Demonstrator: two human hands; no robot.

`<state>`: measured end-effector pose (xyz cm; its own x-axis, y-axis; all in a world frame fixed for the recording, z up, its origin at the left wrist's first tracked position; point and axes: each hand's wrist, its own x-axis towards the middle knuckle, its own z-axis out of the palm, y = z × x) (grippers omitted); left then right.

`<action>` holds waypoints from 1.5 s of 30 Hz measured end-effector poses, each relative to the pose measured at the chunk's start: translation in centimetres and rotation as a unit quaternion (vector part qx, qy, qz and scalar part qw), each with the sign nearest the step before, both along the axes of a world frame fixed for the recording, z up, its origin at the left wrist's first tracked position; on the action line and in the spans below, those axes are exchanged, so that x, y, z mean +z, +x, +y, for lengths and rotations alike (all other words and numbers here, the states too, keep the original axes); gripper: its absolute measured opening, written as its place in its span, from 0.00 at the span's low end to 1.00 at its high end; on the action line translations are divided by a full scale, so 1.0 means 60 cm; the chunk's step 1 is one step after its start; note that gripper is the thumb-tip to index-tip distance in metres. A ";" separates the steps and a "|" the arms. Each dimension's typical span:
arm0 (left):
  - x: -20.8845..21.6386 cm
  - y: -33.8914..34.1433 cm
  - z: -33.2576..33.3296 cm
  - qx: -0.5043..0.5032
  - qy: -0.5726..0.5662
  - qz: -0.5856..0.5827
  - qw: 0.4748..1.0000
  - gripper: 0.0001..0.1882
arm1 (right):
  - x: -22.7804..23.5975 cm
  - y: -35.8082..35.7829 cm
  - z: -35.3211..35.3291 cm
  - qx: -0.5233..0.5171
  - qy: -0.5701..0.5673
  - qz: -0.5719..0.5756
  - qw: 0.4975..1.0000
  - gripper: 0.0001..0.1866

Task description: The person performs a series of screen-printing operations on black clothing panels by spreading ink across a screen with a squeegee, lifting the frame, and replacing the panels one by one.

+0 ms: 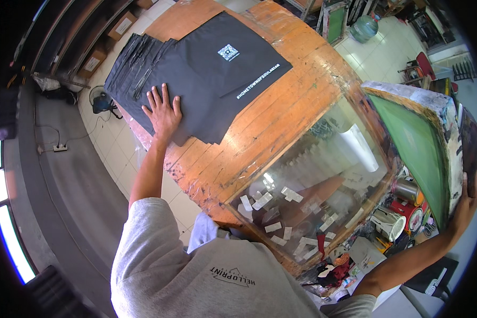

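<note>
A fanned stack of thin, flat black sheets [196, 79] lies on the wooden table. The top one carries a white square code and a line of white print. My left hand [163, 112] rests flat on the stack's near left part, fingers spread. At the far right, a screen printing frame [453, 138] with green mesh [416, 140] stands tilted up beside the table. My right hand [469, 193] is closed at the frame's outer side, next to a dark panel [469, 138]. Some of its fingers are hidden there.
A glass pane [302, 185] with bits of white tape is set into the wooden table [286, 111]. Paint cans [405, 212] and rags [336, 270] crowd its right side. A fan [100, 102] stands on the floor left, a water jug [364, 29] at the back.
</note>
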<state>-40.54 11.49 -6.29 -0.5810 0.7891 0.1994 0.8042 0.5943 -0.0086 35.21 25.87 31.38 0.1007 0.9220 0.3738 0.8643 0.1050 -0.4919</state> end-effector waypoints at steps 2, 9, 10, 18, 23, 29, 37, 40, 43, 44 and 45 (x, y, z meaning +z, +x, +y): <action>-0.004 0.028 0.001 0.007 0.005 0.012 1.000 0.37 | 0.000 0.001 -0.003 0.002 0.008 0.018 1.000 0.25; -0.009 0.119 0.001 0.015 0.032 0.009 0.999 0.40 | -0.008 0.010 0.003 0.025 0.000 0.089 0.996 0.25; -0.007 0.134 0.000 0.016 0.032 0.006 0.999 0.41 | -0.008 0.010 0.002 0.016 0.018 0.095 0.995 0.25; 0.020 0.196 0.004 0.004 0.018 -0.064 0.998 0.44 | -0.025 -0.018 0.004 0.044 -0.021 0.100 0.994 0.26; 0.016 0.261 -0.013 -0.146 -0.005 -0.115 0.983 0.39 | -0.030 -0.024 0.000 0.035 -0.047 0.144 0.988 0.27; 0.013 0.374 -0.030 -0.167 -0.021 -0.132 0.977 0.40 | -0.037 -0.020 0.012 0.064 -0.043 0.155 0.985 0.27; 0.056 0.142 -0.010 -0.037 0.169 -0.080 0.982 0.32 | -0.041 -0.023 0.002 0.058 -0.049 0.144 0.987 0.27; 0.051 0.056 -0.009 0.028 0.040 -0.050 0.998 0.40 | -0.045 -0.025 -0.001 0.038 -0.049 0.134 0.989 0.28; 0.036 0.058 0.008 -0.019 -0.025 -0.049 0.998 0.42 | -0.045 -0.036 0.001 0.025 -0.026 0.168 0.985 0.28; 0.033 0.069 0.019 -0.037 -0.025 -0.040 0.998 0.42 | -0.043 -0.042 0.001 0.061 -0.023 0.156 0.986 0.28; 0.032 0.083 0.034 -0.058 -0.024 -0.031 0.998 0.43 | -0.041 -0.049 0.000 0.069 -0.020 0.152 0.986 0.28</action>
<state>-35.54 13.54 -4.40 -0.4959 0.8591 0.1267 0.8670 0.4980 0.0163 32.26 25.88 28.95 0.0744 0.9481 0.3093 0.6546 0.1876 -0.7324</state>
